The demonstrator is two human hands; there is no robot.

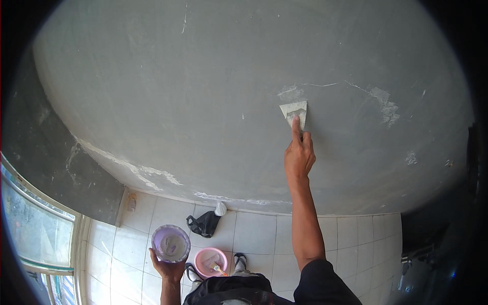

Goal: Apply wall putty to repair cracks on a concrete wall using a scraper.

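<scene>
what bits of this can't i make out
All in the head view:
Handle of the flat, pale-bladed scraper: mostly hidden by the right hand's grip.
Most fingers of the left hand's grip: hidden by the round purple bowl.
Inside of the black plastic bag: hidden by its own sides.
Dark clutter near the right rim: lost in shadow.
Left forearm: cut off by the lower edge.

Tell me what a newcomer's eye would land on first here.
Probably the right hand, holding a whitish, wide-bladed scraper at the grey wall, below a pale patch. Next, the round purple bowl of greyish paste in the left hand, lower left, then the round pink basin on the pale tiled floor between the feet.
</scene>
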